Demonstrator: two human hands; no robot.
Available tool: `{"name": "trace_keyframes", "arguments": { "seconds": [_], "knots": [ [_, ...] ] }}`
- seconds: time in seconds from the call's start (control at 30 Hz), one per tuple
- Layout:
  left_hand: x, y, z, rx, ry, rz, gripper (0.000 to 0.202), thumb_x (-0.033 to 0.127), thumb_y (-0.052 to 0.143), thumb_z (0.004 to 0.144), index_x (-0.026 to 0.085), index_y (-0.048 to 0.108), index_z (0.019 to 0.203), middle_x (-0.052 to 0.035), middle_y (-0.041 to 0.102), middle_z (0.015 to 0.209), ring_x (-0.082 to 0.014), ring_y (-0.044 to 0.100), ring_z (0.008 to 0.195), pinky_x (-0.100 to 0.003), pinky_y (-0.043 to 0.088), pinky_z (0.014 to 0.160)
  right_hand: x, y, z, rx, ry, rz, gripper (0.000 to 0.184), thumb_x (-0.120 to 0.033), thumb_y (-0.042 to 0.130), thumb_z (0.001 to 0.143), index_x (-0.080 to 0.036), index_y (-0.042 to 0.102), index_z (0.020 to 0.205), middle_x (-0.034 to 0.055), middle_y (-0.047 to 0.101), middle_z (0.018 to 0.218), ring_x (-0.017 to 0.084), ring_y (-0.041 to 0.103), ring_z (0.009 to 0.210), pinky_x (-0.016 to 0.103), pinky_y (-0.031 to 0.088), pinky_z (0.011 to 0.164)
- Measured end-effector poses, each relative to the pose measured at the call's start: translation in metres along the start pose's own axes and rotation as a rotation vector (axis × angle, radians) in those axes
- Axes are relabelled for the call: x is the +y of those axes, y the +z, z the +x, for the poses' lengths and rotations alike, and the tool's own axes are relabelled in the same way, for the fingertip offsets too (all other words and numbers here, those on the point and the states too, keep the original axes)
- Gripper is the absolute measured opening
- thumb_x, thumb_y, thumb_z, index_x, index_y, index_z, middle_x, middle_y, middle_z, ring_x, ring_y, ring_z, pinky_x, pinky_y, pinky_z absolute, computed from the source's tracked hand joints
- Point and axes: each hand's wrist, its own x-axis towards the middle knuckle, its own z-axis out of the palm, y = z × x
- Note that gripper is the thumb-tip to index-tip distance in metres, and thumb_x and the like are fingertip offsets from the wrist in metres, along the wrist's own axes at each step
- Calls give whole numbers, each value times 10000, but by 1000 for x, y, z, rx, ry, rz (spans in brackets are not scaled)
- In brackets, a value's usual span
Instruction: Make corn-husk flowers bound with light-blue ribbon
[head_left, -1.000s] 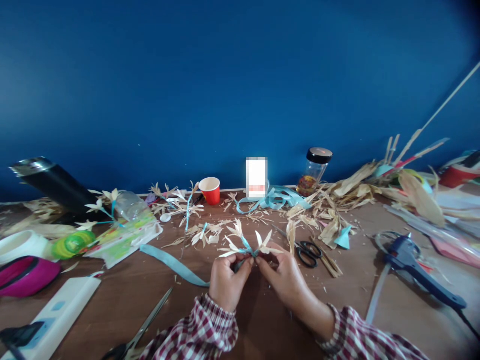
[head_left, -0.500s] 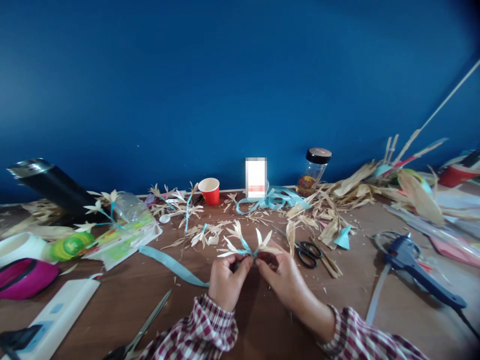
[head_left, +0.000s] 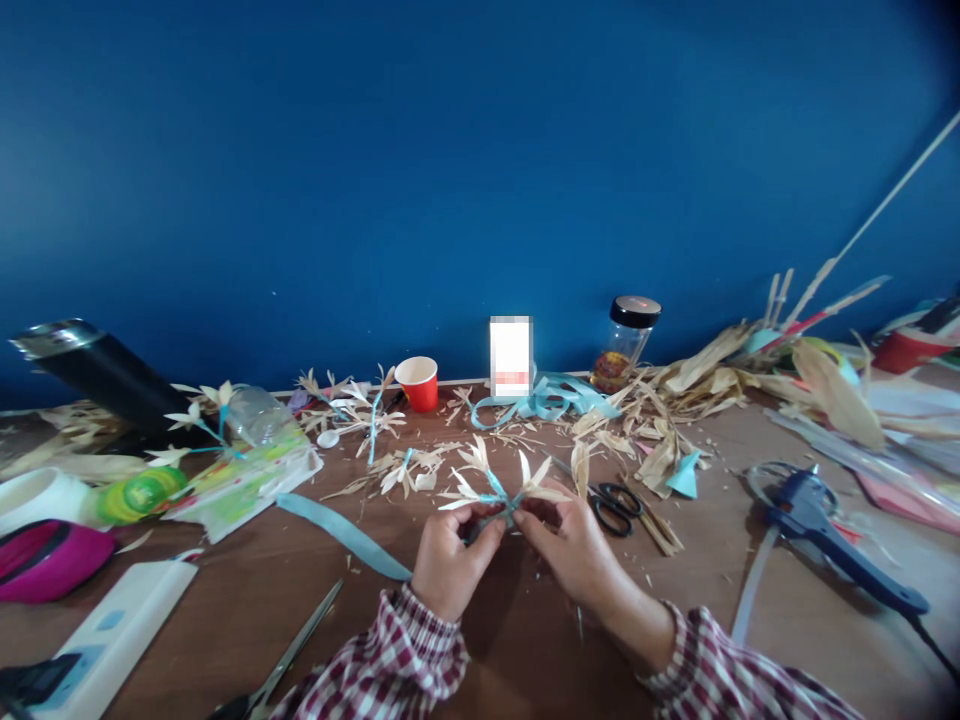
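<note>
Both hands meet at the middle of the brown table (head_left: 225,610). My left hand (head_left: 448,560) and my right hand (head_left: 571,545) each pinch the base of a small flower of pale corn-husk petals (head_left: 501,478) bound with thin light-blue ribbon. The petals fan out above my fingertips. Both wrists wear red-and-white checked sleeves. A strip of light-blue ribbon (head_left: 341,533) lies on the table just left of my left hand. Black-handled scissors (head_left: 616,507) rest just right of my right hand.
Husk scraps (head_left: 660,420) and finished husk flowers (head_left: 360,410) litter the back of the table. Also there: a red paper cup (head_left: 419,381), a black-lidded jar (head_left: 626,340), a blue glue gun (head_left: 829,535), long scissors (head_left: 281,660) at the front, a white power strip (head_left: 112,630).
Both hands have shifted slightly while still pinching the husk flower; the petals sit a little differently. Nothing else on the table has moved.
</note>
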Motion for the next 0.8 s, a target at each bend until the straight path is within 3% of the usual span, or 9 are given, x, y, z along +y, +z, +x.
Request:
{"name": "trace_keyframes", "arguments": {
  "seconds": [0.1, 0.27, 0.53, 0.8],
  "knots": [
    [1, -6, 3, -48, 43, 71, 157, 258, 611, 739, 182, 695, 848, -38, 723, 839, -206, 645, 808, -294, 484, 746, -2, -1, 0, -15, -3, -3, 73, -181, 520, 782, -160, 582, 750, 8, 573, 725, 137, 546, 679, 224, 430, 592],
    [4, -12, 5, 11, 153, 201, 118, 232, 576, 769, 186, 685, 778, -27, 710, 791, -198, 637, 804, -304, 465, 780, -7, 0, 0, -45, 49, 11, 87, -208, 546, 771, -156, 569, 704, -3, 544, 667, 121, 503, 629, 212, 408, 557],
    [-1, -8, 6, 25, 166, 193, 117, 207, 554, 774, 192, 668, 787, -25, 713, 813, -201, 638, 840, -318, 463, 814, -4, 1, -1, -94, 159, 170, 101, -263, 573, 757, -164, 556, 766, 5, 555, 694, 115, 494, 610, 192, 421, 499],
    [-2, -5, 3, 204, 177, 218, 179, 228, 533, 787, 163, 657, 900, -76, 700, 919, -220, 632, 892, -344, 466, 833, -7, -1, 3, -34, 93, 112, 111, -233, 561, 760, -169, 543, 671, -3, 517, 648, 114, 474, 576, 204, 407, 497]
  ]
}}
